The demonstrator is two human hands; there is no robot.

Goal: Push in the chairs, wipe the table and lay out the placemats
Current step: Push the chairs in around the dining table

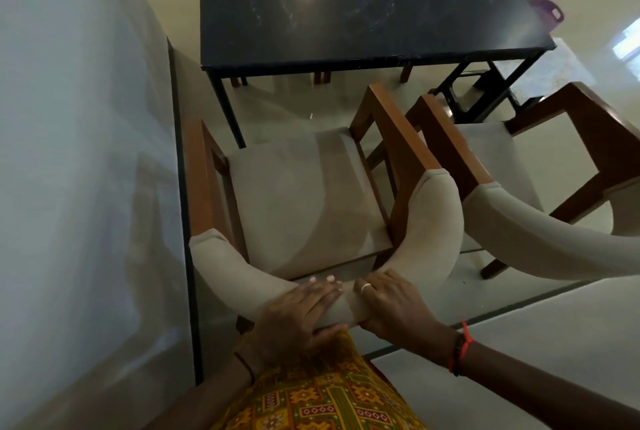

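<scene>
A wooden armchair [294, 194] with a beige seat and a curved padded backrest stands just in front of me, pulled out from the dark table [363, 3]. My left hand [298, 311] grips the top of the backrest, fingers over the front and thumb underneath. Beside it, my right hand [391, 305], wearing a ring, also grips the backrest with its fingers curled over the top. The chair's seat front sits a little short of the table's near edge.
A second matching armchair [526, 166] stands close on the right, also pulled out. A pale wall [76, 152] runs along the left. A purple basket [547, 12] sits on the floor past the table's right side. More chair legs show under the table.
</scene>
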